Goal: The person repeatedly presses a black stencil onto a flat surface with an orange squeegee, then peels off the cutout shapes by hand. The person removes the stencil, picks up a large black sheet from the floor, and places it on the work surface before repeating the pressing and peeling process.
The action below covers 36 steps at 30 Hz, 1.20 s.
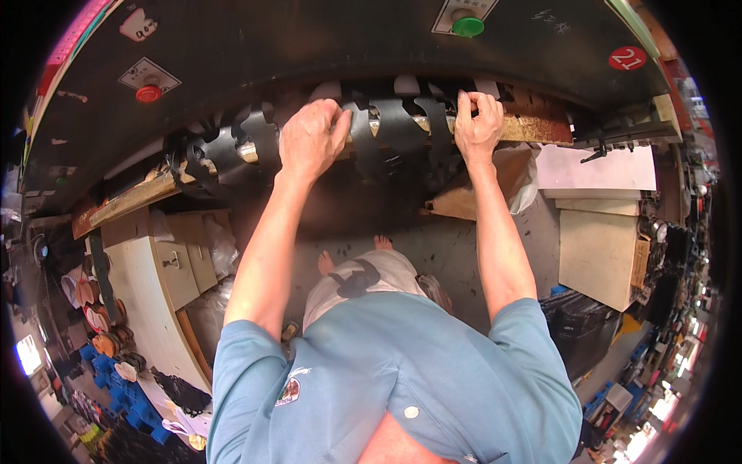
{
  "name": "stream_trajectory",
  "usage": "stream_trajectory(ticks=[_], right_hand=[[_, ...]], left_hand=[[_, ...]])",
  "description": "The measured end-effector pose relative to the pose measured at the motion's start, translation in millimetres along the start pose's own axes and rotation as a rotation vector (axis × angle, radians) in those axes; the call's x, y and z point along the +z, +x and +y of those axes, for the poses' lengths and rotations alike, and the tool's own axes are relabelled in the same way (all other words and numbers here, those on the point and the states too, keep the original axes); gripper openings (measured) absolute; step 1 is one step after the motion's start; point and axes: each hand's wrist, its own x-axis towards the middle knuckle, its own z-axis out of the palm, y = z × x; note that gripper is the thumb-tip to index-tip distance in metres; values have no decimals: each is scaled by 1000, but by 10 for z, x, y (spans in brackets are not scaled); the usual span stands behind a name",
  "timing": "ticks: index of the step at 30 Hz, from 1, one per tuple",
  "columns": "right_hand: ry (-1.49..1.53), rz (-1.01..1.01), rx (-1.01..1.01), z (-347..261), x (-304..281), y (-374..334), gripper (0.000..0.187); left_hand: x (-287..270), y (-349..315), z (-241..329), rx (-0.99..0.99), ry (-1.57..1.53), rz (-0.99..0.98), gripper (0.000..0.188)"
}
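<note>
Respect first the dark machine front [325, 46], beyond and above both hands; keep knuckles low and clear of its bottom edge. Use the wood-edged worktop [533, 130], beneath both hands and out to either side, for steadying the wrists. Find the cut black sheet [398, 127] between the two hands and on past the left, with strips drooping over the near edge; best to spread it flat and evenly, supporting the thin strips against snagging or tearing. Note the left hand [311, 139] at mid-sheet, with curled fingers and a thumb out toward the material, and the right hand [479, 127] just beside the rightmost strip, with fingers and thumb bent close together. Impossible to tell grasping from mere resting in either, with fingertips partly hidden. Move both hands level and gently. Avoid the red button [148, 93], left of the left hand, and the green button [468, 28], above the right, with fingers under the machine front.
</note>
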Motion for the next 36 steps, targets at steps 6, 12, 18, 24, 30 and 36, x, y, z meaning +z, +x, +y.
stream_trajectory(ticks=[6, 12, 18, 24, 30, 36], right_hand=[[10, -9, -48, 34, -2, -40, 15], [42, -42, -65, 1, -54, -69, 16], [95, -280, 153, -240, -287, 86, 14], [152, -410, -89, -370, 172, 969, 66], [4, -736, -148, -493, 885, 1398, 110], [53, -790, -212, -516, 969, 1550, 103]], left_hand=[[-7, -39, 14, -74, -31, -16, 22], [-31, -62, 9, -80, -49, -20, 24], [-92, -51, 60, -65, -69, -53, 23], [-101, 3, -28, -62, -146, -115, 27], [-205, 157, -68, -81, -339, -143, 24], [11, 1118, -333, -54, -382, 35, 17]])
